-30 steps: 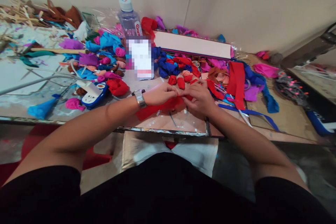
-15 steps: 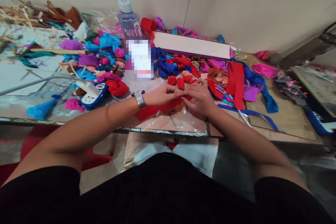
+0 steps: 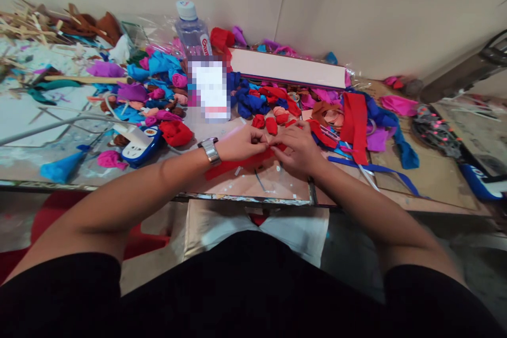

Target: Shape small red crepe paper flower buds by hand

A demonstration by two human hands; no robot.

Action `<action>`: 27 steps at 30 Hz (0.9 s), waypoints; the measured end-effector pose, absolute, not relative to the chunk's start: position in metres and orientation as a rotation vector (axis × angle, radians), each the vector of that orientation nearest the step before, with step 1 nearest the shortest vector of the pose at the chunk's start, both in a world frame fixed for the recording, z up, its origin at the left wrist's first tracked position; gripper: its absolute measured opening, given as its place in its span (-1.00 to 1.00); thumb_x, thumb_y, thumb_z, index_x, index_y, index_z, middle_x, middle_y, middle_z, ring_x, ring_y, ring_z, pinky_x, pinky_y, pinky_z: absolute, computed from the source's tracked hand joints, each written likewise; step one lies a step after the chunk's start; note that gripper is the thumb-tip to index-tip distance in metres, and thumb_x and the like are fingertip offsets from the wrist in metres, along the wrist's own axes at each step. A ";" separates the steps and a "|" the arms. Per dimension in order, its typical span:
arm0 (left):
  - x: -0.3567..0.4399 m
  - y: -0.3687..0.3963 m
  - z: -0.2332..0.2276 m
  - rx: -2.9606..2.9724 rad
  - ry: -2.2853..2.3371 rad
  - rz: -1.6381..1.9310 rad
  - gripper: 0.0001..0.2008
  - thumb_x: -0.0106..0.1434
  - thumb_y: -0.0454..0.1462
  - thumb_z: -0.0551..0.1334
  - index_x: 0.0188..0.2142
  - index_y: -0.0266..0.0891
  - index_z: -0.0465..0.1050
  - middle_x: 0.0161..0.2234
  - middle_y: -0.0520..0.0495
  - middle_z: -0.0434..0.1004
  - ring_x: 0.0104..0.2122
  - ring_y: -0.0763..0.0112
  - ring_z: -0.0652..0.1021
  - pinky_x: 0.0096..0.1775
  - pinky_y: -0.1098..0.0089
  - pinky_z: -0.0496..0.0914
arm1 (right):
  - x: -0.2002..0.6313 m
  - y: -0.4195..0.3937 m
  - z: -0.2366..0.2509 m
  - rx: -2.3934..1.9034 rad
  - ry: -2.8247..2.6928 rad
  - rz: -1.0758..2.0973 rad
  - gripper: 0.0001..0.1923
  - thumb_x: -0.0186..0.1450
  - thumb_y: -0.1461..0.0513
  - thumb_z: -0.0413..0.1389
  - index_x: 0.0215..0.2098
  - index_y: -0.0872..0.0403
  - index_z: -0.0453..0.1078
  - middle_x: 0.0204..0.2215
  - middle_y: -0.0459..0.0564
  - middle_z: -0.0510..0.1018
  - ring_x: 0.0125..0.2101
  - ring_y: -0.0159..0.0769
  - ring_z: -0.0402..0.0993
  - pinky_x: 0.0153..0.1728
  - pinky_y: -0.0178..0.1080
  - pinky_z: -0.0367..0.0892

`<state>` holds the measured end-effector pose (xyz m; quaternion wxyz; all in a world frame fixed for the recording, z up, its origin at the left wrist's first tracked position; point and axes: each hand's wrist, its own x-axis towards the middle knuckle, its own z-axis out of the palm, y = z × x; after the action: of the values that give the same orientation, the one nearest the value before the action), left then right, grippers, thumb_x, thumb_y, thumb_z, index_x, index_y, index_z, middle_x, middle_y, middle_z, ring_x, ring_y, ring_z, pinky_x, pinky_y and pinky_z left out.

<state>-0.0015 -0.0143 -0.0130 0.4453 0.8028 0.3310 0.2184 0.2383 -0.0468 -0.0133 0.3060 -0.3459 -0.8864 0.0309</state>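
A red crepe paper strip (image 3: 233,165) slants across the table edge area beneath my hands. My left hand (image 3: 243,142), with a metal watch (image 3: 210,151) on its wrist, pinches the strip's upper end between thumb and fingers. Opposite it, my right hand (image 3: 299,149) has its fingertips closed on the same end, almost touching the left ones. What lies exactly between the fingertips is partly hidden. Just beyond the hands sit small rolled red buds (image 3: 271,126) and a peach-coloured one (image 3: 281,115). A wider red strip (image 3: 355,127) lies right of my right hand.
A phone with a blurred screen (image 3: 212,92) leans before a plastic bottle (image 3: 193,31). To the left are a blue-and-white power socket (image 3: 142,145) with a grey cable (image 3: 59,125) and a crumpled red piece (image 3: 176,132). A long pale box (image 3: 287,67) lies behind coloured scraps.
The fingertips have shifted slightly against each other on the red strip, and its loose end lies a little flatter. The view has moved very slightly; the other things stay put.
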 end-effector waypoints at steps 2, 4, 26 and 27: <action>-0.001 -0.016 -0.012 1.985 0.820 0.550 -0.70 0.32 -0.09 0.25 -0.34 -0.29 0.59 -0.47 0.04 0.51 -0.47 0.52 0.39 -0.39 0.47 0.24 | 0.238 -0.047 -0.014 -0.923 -2.344 0.076 -0.89 0.47 0.19 0.20 -0.19 -0.05 0.58 -0.22 -0.09 0.77 -0.17 -0.16 0.63 0.23 0.08 0.16; 0.000 -0.017 -0.011 1.977 0.818 0.558 -0.71 0.31 -0.10 0.25 -0.34 -0.29 0.58 -0.46 0.04 0.53 -0.46 0.51 0.42 -0.38 0.47 0.26 | 0.237 -0.047 -0.013 -0.937 -2.343 0.075 -0.91 0.46 0.19 0.21 -0.20 -0.05 0.58 -0.24 -0.10 0.77 -0.17 -0.16 0.62 0.23 0.09 0.15; 0.000 -0.034 -0.001 2.704 1.062 0.498 -0.75 0.45 -0.23 0.17 -0.12 -0.15 0.66 -0.30 -0.09 0.71 -0.37 0.29 0.58 -0.33 0.29 0.19 | 0.238 -0.046 -0.017 -1.030 -2.380 0.139 -0.95 0.43 0.22 0.15 -0.19 -0.01 0.47 -0.22 -0.03 0.70 -0.15 -0.11 0.52 0.13 0.05 0.10; 0.000 -0.034 0.000 2.707 1.047 0.503 -0.74 0.47 -0.23 0.16 -0.11 -0.15 0.66 -0.28 -0.09 0.71 -0.36 0.29 0.59 -0.33 0.29 0.21 | 0.237 -0.046 -0.016 -1.033 -2.384 0.148 -0.95 0.43 0.23 0.14 -0.20 -0.01 0.45 -0.23 -0.03 0.69 -0.16 -0.11 0.52 0.11 0.04 0.10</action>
<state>0.0004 -0.0338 -0.0004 0.0976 0.9146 0.3538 0.1700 0.2374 -0.0456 -0.0163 0.2663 -0.3826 -0.8830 0.0549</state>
